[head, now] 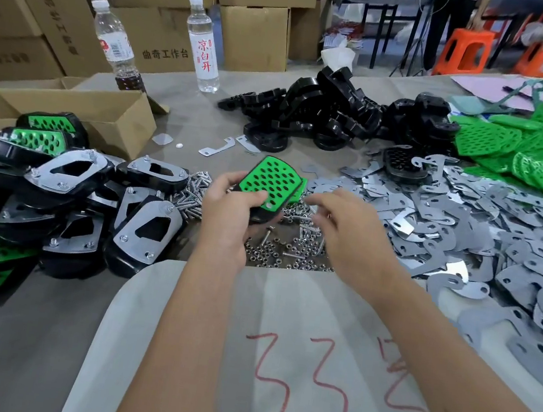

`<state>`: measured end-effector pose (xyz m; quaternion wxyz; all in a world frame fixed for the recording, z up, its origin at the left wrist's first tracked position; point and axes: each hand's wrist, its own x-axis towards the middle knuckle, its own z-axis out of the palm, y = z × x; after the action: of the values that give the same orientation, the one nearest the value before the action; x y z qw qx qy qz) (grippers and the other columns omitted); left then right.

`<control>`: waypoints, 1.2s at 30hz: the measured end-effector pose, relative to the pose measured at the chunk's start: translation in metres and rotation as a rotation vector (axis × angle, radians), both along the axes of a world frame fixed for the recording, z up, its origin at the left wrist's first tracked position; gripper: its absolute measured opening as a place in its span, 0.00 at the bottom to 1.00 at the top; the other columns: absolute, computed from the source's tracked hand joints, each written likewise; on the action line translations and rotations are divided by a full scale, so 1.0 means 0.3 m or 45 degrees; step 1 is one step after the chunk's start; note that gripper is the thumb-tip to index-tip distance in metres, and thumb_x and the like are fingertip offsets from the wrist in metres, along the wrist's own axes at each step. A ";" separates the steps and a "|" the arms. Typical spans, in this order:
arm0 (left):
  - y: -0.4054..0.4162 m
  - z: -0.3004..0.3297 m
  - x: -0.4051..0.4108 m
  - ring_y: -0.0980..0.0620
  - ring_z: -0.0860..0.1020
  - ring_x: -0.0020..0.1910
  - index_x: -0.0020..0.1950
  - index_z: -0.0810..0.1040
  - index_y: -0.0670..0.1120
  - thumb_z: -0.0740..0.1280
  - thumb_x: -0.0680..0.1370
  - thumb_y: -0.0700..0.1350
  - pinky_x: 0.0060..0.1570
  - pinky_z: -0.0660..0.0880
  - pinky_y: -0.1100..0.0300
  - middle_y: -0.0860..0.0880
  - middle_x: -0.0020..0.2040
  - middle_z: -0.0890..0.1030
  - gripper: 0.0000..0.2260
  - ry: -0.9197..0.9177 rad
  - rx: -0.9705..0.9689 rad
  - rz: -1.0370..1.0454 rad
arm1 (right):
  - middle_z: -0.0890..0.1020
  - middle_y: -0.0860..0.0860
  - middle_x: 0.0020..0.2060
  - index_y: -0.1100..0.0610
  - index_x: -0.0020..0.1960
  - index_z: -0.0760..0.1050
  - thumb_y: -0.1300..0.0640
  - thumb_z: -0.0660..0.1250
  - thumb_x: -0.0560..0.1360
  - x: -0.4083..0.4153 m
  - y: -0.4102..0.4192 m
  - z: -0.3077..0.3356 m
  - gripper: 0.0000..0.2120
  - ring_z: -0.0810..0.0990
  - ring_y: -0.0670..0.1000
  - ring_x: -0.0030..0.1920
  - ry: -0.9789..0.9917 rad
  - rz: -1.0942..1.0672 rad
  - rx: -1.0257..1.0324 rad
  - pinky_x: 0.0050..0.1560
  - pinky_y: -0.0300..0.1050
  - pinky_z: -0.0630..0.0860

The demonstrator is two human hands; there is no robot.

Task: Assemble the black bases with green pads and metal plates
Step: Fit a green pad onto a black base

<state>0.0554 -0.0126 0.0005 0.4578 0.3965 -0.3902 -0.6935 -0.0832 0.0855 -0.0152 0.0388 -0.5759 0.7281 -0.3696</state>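
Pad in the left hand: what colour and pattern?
Bright green pad, perforated with oval holes; head view.

Motion blur is smearing the right hand (337, 221), hiding whether it is gripping anything. The left hand (227, 214) is covering the black base's (261, 216) lower end.

Even, bright indoor light is falling on my table (187, 101), leaving soft shadows. The metal plates (487, 234) are glinting with glare. My right hand (340, 225) is blurring slightly; the wide lens is bending the edges, and the background is smearing.
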 end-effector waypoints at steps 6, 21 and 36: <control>0.072 -0.014 -0.068 0.44 0.87 0.43 0.59 0.84 0.47 0.72 0.76 0.29 0.35 0.84 0.53 0.42 0.52 0.84 0.17 -0.260 -0.289 -0.224 | 0.81 0.48 0.45 0.54 0.54 0.85 0.66 0.67 0.81 -0.071 0.053 0.021 0.11 0.79 0.45 0.47 -0.348 -0.113 -0.399 0.49 0.37 0.73; 0.150 -0.024 -0.134 0.53 0.83 0.47 0.52 0.84 0.50 0.72 0.70 0.47 0.52 0.81 0.48 0.56 0.44 0.84 0.12 -0.592 -0.877 -0.191 | 0.84 0.41 0.36 0.51 0.42 0.83 0.62 0.77 0.73 -0.037 0.053 0.021 0.07 0.81 0.44 0.39 -0.350 -0.198 -0.679 0.45 0.37 0.76; 0.095 0.016 -0.060 0.47 0.84 0.44 0.57 0.85 0.44 0.68 0.78 0.33 0.48 0.82 0.44 0.43 0.49 0.86 0.12 -0.206 -0.310 -0.081 | 0.77 0.51 0.64 0.49 0.72 0.78 0.53 0.68 0.82 -0.021 0.040 0.001 0.18 0.66 0.55 0.64 0.053 0.102 -0.302 0.71 0.42 0.61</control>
<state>0.0373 0.0159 0.0053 0.4474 0.3799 -0.5194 -0.6211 -0.0895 0.0976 -0.0150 -0.0300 -0.6125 0.6564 -0.4394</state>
